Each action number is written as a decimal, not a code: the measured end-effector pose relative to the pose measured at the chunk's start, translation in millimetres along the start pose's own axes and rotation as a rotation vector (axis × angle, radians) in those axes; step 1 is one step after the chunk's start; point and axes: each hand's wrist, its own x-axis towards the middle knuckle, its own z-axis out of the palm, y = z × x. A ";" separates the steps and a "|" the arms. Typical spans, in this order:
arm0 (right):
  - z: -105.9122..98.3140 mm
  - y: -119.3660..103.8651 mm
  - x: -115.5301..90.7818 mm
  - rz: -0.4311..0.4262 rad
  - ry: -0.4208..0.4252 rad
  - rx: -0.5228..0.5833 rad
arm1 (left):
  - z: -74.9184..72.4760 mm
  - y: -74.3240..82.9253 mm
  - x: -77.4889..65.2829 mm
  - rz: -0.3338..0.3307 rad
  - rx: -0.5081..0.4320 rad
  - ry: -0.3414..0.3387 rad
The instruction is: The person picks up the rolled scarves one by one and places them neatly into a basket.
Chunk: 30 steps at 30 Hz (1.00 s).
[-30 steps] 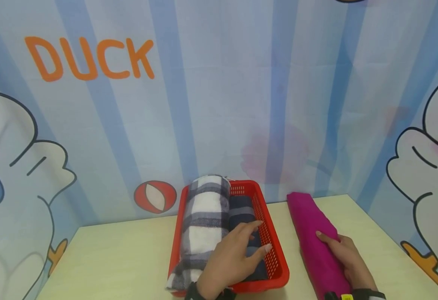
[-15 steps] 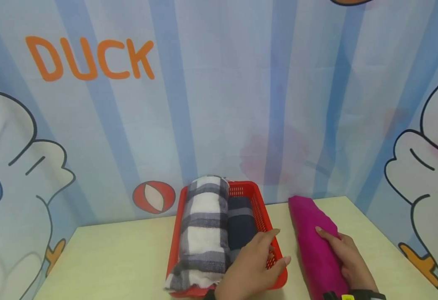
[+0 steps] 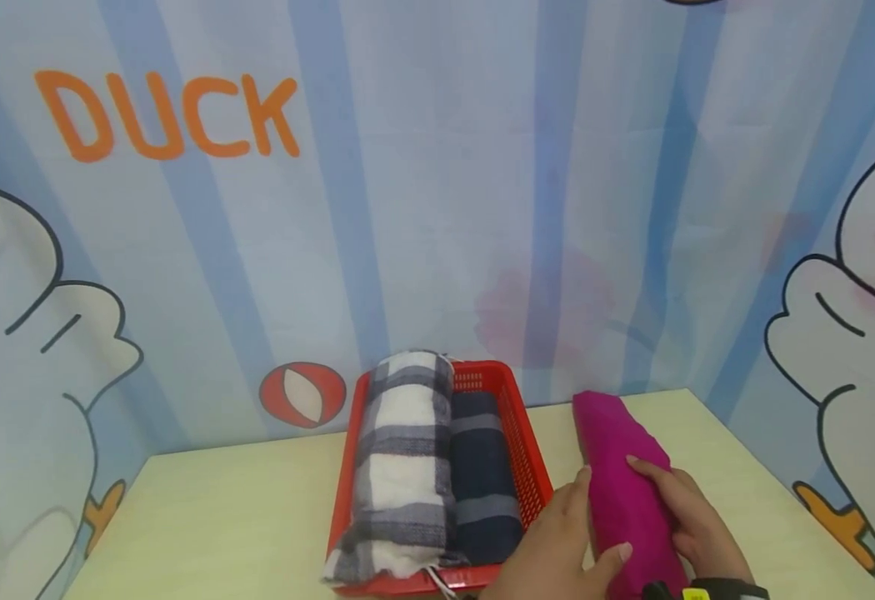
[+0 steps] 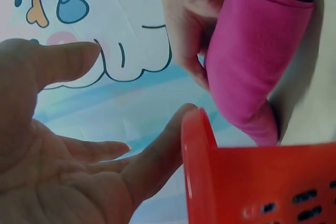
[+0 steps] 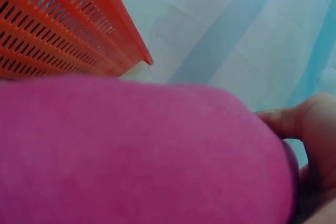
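A magenta rolled cloth lies lengthwise on the table, right of a red basket. My right hand grips it from the right, thumb on top; in the right wrist view the hand shows at the roll's far side. My left hand is between basket and roll, fingers spread, fingertips at the roll's left edge in the head view. In the left wrist view its fingers reach past the basket rim, with the layered end of the roll beyond.
Inside the basket are a white-and-grey checked rolled cloth and a dark blue striped roll. The pale table extends to the left. A printed curtain stands behind and along the sides.
My left hand has moved right, from above the dark blue roll, over the basket's right rim, to beside the magenta roll. My right hand keeps its grip nearly in place.
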 end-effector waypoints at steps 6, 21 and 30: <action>3.8 -12.3 -4.8 -0.060 -0.054 0.071 | -5.9 -1.7 -0.8 0.015 0.002 0.056; 17.7 -34.9 -28.7 -0.233 -0.117 0.164 | -4.9 -10.6 1.7 0.028 -0.095 0.065; 23.0 -44.4 -44.8 -0.367 -0.298 0.309 | -3.2 -13.3 2.9 0.063 -0.130 0.084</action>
